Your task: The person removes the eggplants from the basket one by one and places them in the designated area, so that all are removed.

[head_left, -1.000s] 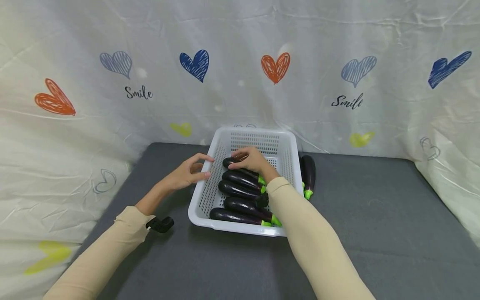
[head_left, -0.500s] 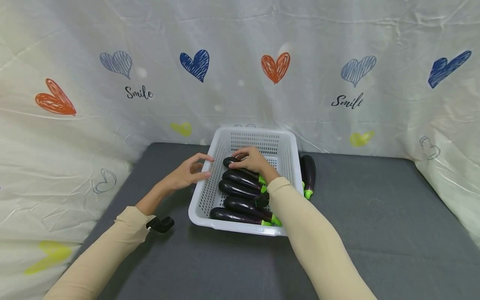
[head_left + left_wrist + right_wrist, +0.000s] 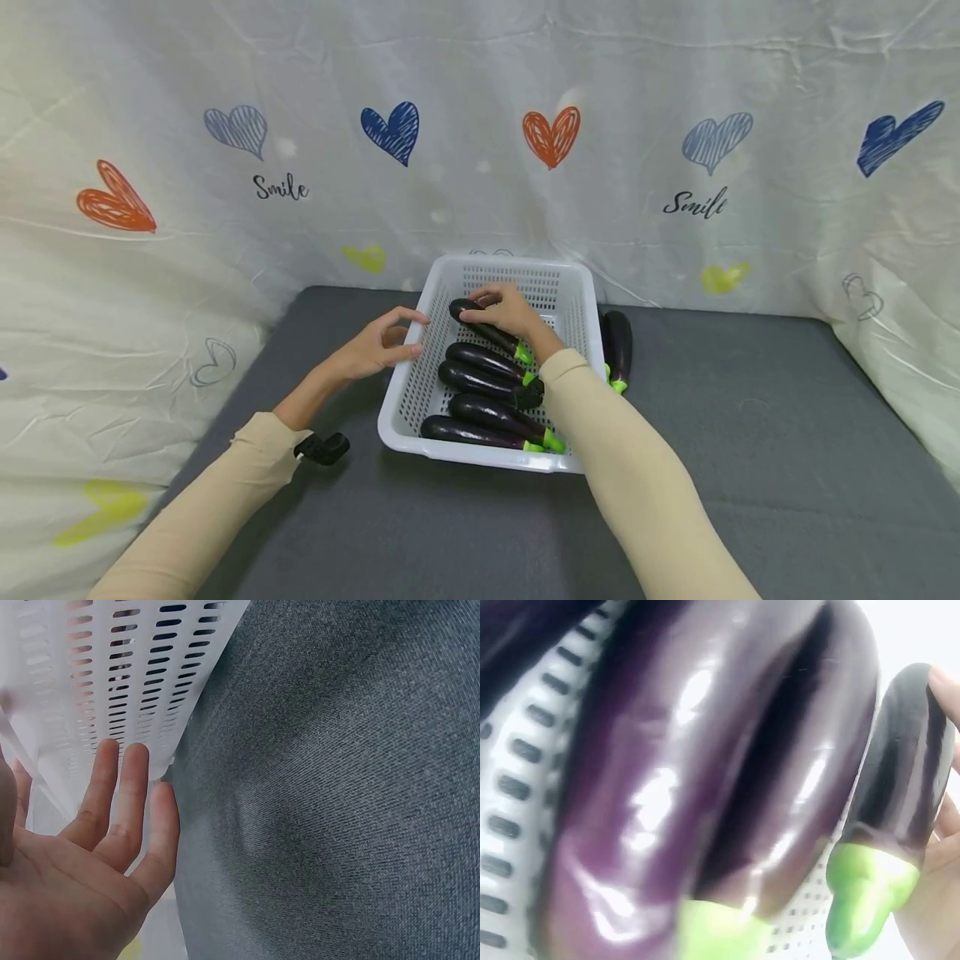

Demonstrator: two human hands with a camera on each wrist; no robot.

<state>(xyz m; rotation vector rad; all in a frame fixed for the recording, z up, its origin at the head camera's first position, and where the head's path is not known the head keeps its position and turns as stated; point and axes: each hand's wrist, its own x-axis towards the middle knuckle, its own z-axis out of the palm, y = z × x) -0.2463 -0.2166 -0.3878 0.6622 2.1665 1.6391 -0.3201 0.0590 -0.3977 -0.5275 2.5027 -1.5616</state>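
Observation:
A white perforated basket (image 3: 480, 457) holds several dark purple eggplants with green stems. My right hand (image 3: 516, 313) grips the farthest eggplant (image 3: 492, 335) between thumb and fingers, near its rounded end; its green stem points toward the wrist. In the right wrist view, this eggplant (image 3: 892, 765) stands apart from the larger ones in front. Below it in the head view lie another eggplant (image 3: 480, 357) and more in a row. At the basket's left rim is my left hand (image 3: 372, 346), its fingertips right at the edge; in the left wrist view its fingers (image 3: 127, 802) extend loosely beside the basket wall.
Outside the basket's right wall, an eggplant (image 3: 618, 346) lies on the grey cloth-covered table (image 3: 750, 433), with part of another beside it. A white curtain (image 3: 480, 192) printed with hearts hangs behind. A black wrist camera (image 3: 322, 450) juts from the left sleeve.
My right hand has moved slightly up and back with the eggplant, and a gap now shows between it and the row below. The left hand stays in place.

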